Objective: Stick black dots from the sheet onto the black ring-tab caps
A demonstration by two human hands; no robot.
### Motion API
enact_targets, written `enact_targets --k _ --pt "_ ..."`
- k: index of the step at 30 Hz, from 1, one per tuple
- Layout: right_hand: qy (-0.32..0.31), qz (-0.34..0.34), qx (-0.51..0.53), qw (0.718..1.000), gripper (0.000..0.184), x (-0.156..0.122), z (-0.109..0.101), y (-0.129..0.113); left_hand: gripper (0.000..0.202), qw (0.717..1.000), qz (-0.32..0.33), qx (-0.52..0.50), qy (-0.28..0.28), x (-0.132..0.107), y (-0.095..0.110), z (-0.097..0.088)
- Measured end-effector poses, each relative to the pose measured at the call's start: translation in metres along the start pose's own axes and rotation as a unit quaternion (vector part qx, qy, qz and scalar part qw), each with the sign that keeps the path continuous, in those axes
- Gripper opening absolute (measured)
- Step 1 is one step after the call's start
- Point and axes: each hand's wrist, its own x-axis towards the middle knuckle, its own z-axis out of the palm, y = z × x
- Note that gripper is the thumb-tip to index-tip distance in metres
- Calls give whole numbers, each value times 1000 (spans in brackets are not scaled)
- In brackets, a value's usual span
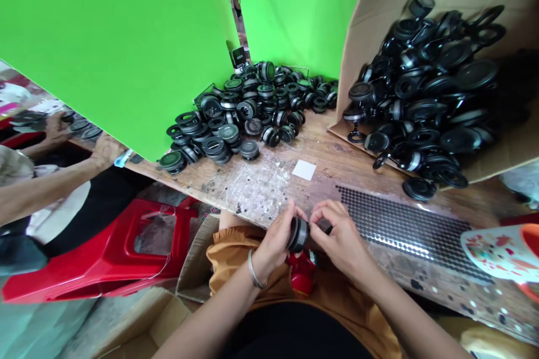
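Note:
My left hand point(275, 241) grips a small round black part point(298, 234) at the near edge of the wooden table point(337, 162). The fingertips of my right hand point(337, 233) are pinched together against the face of that same part. A sheet of small dark dots point(404, 227) lies on the table just right of my hands. A silver bangle sits on my left wrist. A red object point(302, 272) rests on my lap under the hands.
A pile of black round parts point(248, 112) lies at the back of the table. A tipped cardboard box point(442, 73) at the right holds many more. A white square point(304, 170) lies mid-table. Another person's arms point(54, 174) are at the left, above a red stool point(109, 252).

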Motion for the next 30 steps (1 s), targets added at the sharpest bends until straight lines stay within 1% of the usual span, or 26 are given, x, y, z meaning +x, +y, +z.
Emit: enact_targets --k 6,12,17,22,25,27,30 --pt "10 0 4 1000 11 0 -1 -1 55 1000 -4 -19 -7 -1 2 0" --pt "-2 1 25 1000 12 3 -5 -1 55 999 -9 -38 -22 -3 3 1" --pt "-11 4 -3 1000 13 3 -6 -3 55 1000 -11 -27 -11 -1 2 3" --pt "5 -8 -35 999 14 3 -4 0 55 1000 -4 -15 -13 0 1 3" --pt "32 -63 -63 995 10 0 -4 0 54 999 -18 -36 -23 -1 3 3" --pt "53 -134 -87 986 9 -5 -3 -1 54 997 -28 -61 -28 -1 5 2" --pt "65 -241 -143 958 24 -16 0 -3 54 997 -25 -73 -32 0 6 0"
